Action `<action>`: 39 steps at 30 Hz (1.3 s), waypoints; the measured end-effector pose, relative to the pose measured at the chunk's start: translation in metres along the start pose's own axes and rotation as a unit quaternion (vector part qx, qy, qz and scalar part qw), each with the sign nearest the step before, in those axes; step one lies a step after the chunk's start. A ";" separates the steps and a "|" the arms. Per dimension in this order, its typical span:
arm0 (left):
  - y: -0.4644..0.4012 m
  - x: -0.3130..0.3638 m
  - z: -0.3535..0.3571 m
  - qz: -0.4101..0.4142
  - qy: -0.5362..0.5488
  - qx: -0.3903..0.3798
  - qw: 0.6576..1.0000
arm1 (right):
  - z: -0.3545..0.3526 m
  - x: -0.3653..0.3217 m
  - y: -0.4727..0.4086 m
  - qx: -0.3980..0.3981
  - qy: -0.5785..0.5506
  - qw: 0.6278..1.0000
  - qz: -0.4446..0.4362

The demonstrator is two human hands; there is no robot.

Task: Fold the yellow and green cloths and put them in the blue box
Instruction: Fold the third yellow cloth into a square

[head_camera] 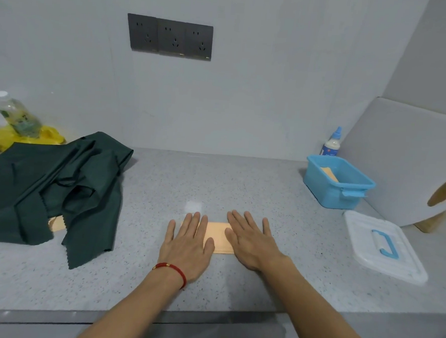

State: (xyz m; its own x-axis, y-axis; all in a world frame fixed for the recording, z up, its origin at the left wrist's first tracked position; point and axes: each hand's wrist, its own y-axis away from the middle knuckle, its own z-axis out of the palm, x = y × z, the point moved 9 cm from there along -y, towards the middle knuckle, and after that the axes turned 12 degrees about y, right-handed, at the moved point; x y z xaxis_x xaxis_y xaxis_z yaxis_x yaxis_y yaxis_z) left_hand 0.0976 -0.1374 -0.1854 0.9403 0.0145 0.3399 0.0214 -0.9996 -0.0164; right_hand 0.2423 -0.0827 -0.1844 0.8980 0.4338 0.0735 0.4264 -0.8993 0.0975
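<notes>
Both hands lie flat with fingers straight, pressing down on a folded yellow cloth (217, 237) near the front edge of the speckled grey surface (241, 185): the left hand (187, 245), with a red cord bracelet (172, 269) at its wrist, covers the cloth's left end, and the right hand (249, 238) covers its right end, so only a strip of cloth shows between them. Toward the left edge, a heap of dark green cloths (48, 189) sprawls unfolded, with a corner of another yellow piece (56, 224) peeking from under it. At the back right corner stands the blue box (338, 182), open, a folded yellow piece already leaning inside. Its white lid (384, 246) with a blue handle lies flat near the right edge, just in front of the box. Behind the box stands a small blue-capped bottle (332, 143). In the back left corner a plastic drink bottle (17, 114) rests on a yellow bag (4, 137).
</notes>
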 end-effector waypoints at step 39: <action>-0.100 0.086 -0.103 0.108 0.443 0.055 0.888 | -0.059 0.150 0.075 0.395 -0.499 0.742 0.208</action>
State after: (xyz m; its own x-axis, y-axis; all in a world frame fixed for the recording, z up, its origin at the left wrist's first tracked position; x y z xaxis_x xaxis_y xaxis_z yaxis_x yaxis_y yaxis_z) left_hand 0.1412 -0.0390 -0.0581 0.2913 -0.2500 0.9234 -0.0477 -0.9679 -0.2469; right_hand 0.4023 -0.0820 -0.1071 0.4344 0.2055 -0.8770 -0.3350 -0.8669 -0.3690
